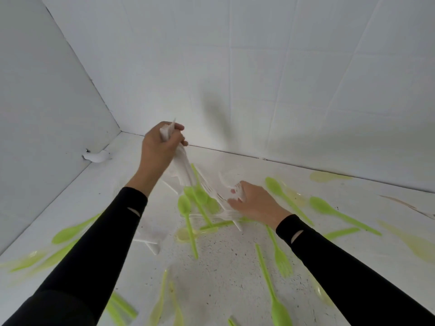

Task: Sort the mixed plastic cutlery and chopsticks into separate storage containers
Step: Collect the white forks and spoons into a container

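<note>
So the left hand (160, 149) was wrapped tight around a bundle of white plastic cutlery (182, 165), held up off the white speckled surface (223, 267), with the thin flat pieces fanning down out of the fist. The right hand (255, 203) sat lower, fingers curled onto a heap of white forks (226, 196) in the middle of the mess, tines all tangled. Around that, glossy lime-green spoons (184, 204) and a green fork (281, 257) lay scattered, plus a few see-through yellowish pieces (186, 234), kinda blurry. Everything sat in a corner of plain white walls (259, 67). Both arms wore black sleeves (106, 231).
</note>
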Demonstrator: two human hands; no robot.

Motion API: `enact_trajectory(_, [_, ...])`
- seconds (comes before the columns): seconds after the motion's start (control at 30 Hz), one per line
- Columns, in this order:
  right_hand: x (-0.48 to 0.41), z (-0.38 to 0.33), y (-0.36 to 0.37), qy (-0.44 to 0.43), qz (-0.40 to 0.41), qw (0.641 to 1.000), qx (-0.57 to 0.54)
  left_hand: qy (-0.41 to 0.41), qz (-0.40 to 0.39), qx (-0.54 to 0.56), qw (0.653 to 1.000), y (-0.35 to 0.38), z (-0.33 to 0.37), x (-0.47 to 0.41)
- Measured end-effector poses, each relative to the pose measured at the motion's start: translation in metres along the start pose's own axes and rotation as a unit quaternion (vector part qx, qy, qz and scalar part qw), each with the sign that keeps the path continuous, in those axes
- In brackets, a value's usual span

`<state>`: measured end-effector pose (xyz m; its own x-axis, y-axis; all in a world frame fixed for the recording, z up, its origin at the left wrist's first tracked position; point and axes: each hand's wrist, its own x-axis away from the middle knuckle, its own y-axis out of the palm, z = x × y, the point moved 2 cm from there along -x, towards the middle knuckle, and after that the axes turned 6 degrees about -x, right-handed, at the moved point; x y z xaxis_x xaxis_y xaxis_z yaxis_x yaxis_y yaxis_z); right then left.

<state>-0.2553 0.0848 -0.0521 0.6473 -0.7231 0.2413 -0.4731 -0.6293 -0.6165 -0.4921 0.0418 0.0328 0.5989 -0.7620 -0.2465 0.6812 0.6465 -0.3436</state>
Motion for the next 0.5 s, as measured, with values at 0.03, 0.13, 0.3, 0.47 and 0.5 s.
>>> enact_trajectory(0.03, [0.0, 0.002, 0.005, 0.006, -0.023, 1.0, 0.015, -0.031, -0.009, 0.027, 0.999, -0.007, -0.006, -0.004])
enact_trajectory(0.13, [0.002, 0.012, 0.013, 0.021, -0.071, 0.989, 0.126, -0.113, -0.039, 0.061, 0.991, -0.018, -0.026, -0.007])
enact_trajectory(0.3, [0.008, 0.015, -0.004, 0.007, -0.071, 0.994, 0.082, -0.161, -0.072, -0.074, 0.981, -0.02, -0.061, -0.005])
enact_trajectory(0.47, [0.018, 0.001, -0.044, 0.003, -0.105, 0.989, -0.105, -0.172, -0.069, -0.224, 0.957, -0.018, -0.09, -0.013])
enact_trajectory(0.5, [0.021, -0.005, -0.053, 0.006, -0.093, 0.985, -0.143, -0.168, -0.067, -0.241, 0.954, -0.017, -0.095, -0.016])
